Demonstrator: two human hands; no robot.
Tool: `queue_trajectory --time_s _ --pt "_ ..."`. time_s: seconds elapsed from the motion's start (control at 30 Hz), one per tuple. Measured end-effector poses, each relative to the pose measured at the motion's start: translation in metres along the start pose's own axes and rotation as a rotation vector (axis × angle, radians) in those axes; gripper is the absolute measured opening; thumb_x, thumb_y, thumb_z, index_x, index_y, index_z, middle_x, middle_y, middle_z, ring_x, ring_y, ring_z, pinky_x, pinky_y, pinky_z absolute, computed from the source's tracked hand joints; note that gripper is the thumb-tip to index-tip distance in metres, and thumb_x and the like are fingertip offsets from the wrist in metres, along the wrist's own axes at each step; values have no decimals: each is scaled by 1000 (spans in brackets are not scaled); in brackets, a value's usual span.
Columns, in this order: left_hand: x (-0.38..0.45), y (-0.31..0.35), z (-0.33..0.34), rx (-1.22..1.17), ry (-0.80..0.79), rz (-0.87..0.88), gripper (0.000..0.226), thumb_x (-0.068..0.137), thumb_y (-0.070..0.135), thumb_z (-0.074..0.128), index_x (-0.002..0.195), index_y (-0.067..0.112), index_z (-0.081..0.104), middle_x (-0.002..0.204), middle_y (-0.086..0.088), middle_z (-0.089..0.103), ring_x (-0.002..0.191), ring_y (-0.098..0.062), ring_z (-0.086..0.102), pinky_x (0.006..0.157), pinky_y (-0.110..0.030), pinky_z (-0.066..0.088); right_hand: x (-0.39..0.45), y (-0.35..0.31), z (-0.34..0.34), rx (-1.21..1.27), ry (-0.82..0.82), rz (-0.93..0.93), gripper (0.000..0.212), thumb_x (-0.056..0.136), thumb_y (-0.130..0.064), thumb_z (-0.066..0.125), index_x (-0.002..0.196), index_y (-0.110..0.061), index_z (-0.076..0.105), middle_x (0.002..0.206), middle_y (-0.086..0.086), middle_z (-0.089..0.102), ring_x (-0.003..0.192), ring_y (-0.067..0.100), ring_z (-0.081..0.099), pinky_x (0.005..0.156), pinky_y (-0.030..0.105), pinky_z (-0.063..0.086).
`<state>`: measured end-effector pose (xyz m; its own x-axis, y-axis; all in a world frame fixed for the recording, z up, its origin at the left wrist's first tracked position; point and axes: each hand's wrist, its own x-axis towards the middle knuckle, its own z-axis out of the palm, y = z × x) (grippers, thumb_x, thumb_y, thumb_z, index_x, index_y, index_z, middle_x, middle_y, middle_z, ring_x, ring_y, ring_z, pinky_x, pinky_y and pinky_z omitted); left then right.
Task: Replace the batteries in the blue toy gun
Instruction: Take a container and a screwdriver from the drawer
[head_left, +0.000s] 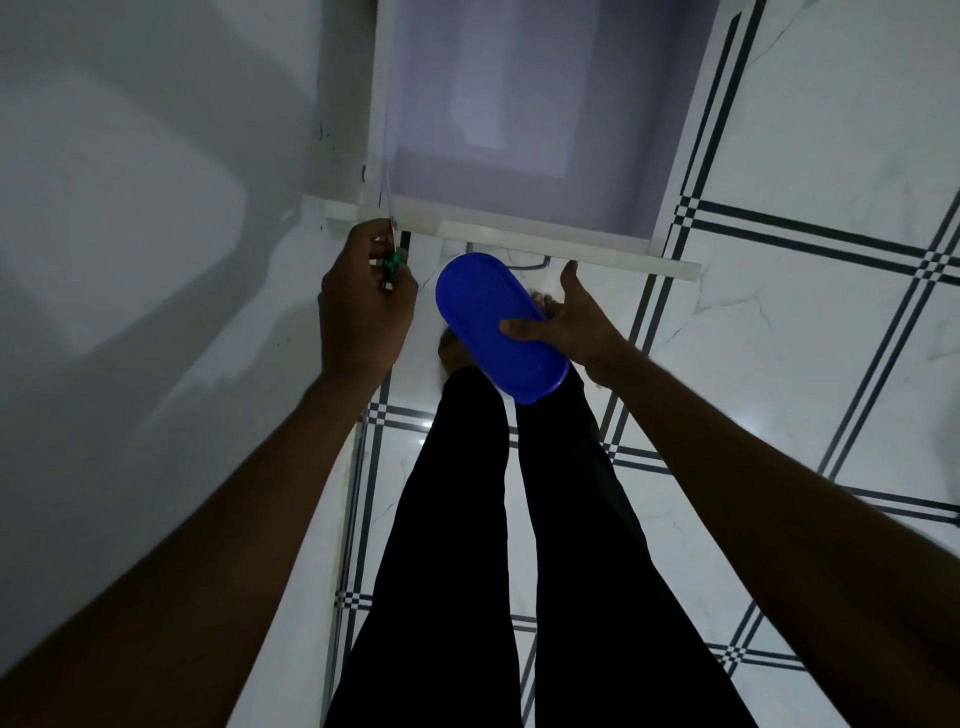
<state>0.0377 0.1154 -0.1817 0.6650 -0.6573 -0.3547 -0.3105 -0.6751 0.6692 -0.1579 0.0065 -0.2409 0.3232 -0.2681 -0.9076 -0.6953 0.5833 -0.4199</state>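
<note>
The left hand (363, 306) is gripping a green-handled screwdriver (392, 244); the right hand (566, 322) is holding a blue oval box (493, 322) beside it, above a tiled floor (805, 338).

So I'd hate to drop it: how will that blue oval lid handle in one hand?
The blue lid looks like thin, glossy plastic, so probably light, fairly stiff and a bit slippery. The right hand holds it by one edge, thumb on top; it could tilt or slide out.
</note>
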Motion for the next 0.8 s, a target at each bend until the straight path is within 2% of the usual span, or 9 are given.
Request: queue_trajectory --time_s 0.1,0.2,0.27,0.37,0.53,0.67,0.73,0.8 --pt "13 12 6 13 8 45 36 92 14 59 128 12 54 113 0 67 96 -8 63 84 -23 56 7 -14 -13 19 -48 -1 129 75 -26 83 151 -25 -22 115 5 67 83 14 72 61 25 58" --pt "25 24 15 30 2 56 37 92 16 60 128 10 54 116 -4 67 100 -14 65 86 -27 56 15 -29 -26 39 -47 -37 130 76 -23 83 150 -27 -25 102 1 70 70 8 73 50 20 54" --pt "33 32 19 24 -5 57 38 91 15 61 128 9 54 116 -5 67 101 -17 66 87 -31 57 22 -40 -34 21 -30 -71 131 75 -23 83 150 -27 -25 103 2 69 70 9 73 50 19 54" --pt "45 43 24 14 -6 48 38 91 12 61 128 9 54 117 -5 67 100 -16 66 87 -31 57 34 -53 -45 2 -21 -123 135 73 -24 84 148 -30 -27 117 12 67 76 10 72 53 20 55" --pt "69 60 29 -13 10 31 39 90 10 60 128 7 54 119 -6 65 102 -18 65 87 -31 57 51 -74 -64 14 -36 -247 140 71 -21 86 144 -38 -32 146 18 45 77 9 73 56 20 56" --pt "84 67 34 -54 17 -7 37 90 8 60 127 8 54 117 -5 64 100 -17 64 86 -33 57 66 -93 -79 7 -26 -321 143 69 -15 87 144 -38 -32 164 9 2 89 11 72 58 18 55" --pt "87 69 35 -88 27 -39 37 90 8 61 127 9 53 117 -5 64 101 -18 64 86 -36 57 72 -101 -85 -16 -27 -336 144 68 -14 88 145 -37 -32 164 8 -3 102 17 68 60 16 55" --pt "92 74 37 -99 20 -39 37 90 8 61 127 8 53 118 -6 63 102 -19 64 87 -37 57 78 -110 -92 -28 -12 -349 144 68 -16 88 145 -37 -31 164 9 2 107 16 65 63 16 55"
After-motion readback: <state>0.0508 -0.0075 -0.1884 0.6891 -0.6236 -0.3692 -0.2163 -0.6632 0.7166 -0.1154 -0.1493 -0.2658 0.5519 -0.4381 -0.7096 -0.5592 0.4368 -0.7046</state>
